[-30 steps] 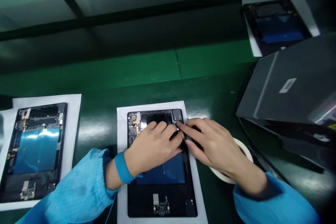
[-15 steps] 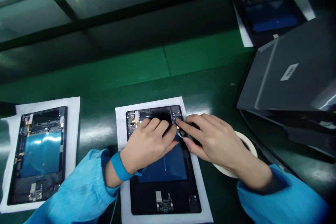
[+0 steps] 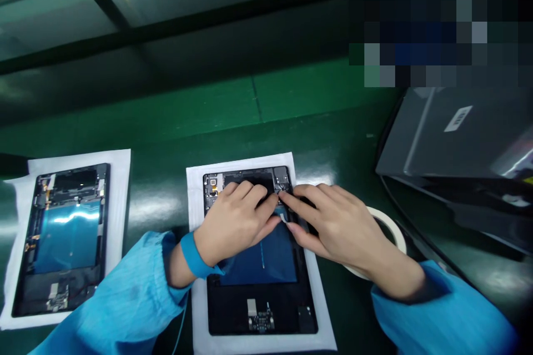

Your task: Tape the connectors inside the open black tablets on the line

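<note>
An opened tablet (image 3: 258, 266) lies on a white sheet before me, its blue inner panel and small circuit board showing. My left hand (image 3: 241, 219) is over its upper part, fingers curled and thumb drawn in towards the index finger; whatever they grip is hidden. From the right, my right hand (image 3: 337, 224) reaches in with its index fingertip touching the tablet's upper right area. Its thumb is held apart from that finger, beside a small white strip (image 3: 283, 217). The strip shows between the thumb tips of both hands. A blue wristband (image 3: 195, 255) circles my left wrist.
Another opened tablet (image 3: 66, 238) rests on a white sheet (image 3: 119, 194) at left. Beneath my right forearm is a cream-coloured ring-shaped roll (image 3: 393, 227). A dark grey case or panel (image 3: 466, 138) and a cable stand at right. The upper right corner is pixelated.
Both hands stay at the tablet's upper right with small finger shifts. The white strip now shows more plainly between the thumbs. The view has shifted slightly.
</note>
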`<state>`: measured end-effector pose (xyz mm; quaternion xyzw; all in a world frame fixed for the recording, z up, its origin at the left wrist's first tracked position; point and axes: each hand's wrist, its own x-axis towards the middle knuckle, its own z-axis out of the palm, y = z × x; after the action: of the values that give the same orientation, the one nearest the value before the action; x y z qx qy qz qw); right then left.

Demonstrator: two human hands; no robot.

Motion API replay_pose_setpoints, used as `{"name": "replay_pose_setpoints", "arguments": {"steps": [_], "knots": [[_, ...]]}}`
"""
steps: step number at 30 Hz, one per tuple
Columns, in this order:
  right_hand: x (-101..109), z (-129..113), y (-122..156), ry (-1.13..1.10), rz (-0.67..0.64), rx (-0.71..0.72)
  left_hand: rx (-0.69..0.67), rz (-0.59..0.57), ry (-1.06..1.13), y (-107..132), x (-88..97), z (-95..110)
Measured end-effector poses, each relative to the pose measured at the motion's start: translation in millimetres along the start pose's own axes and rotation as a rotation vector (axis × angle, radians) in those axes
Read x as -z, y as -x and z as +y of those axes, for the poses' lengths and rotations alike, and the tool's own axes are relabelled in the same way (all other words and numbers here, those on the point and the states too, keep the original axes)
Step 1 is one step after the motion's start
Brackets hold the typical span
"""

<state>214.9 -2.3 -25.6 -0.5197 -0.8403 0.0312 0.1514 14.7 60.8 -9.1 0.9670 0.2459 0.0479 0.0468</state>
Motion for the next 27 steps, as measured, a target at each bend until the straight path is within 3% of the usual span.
{"name": "replay_pose_setpoints", "arguments": {"steps": [22, 27], "knots": [[-3.8, -5.3, 3.0, -0.066, 0.038, -0.056, 0.047, 0.019, 0.097, 4.5, -8.7, -0.2], [-5.4, -5.0, 1.4, -0.071, 0.114, -0.093, 0.048, 0.038, 0.108, 4.9, -10.5, -1.2]]}}
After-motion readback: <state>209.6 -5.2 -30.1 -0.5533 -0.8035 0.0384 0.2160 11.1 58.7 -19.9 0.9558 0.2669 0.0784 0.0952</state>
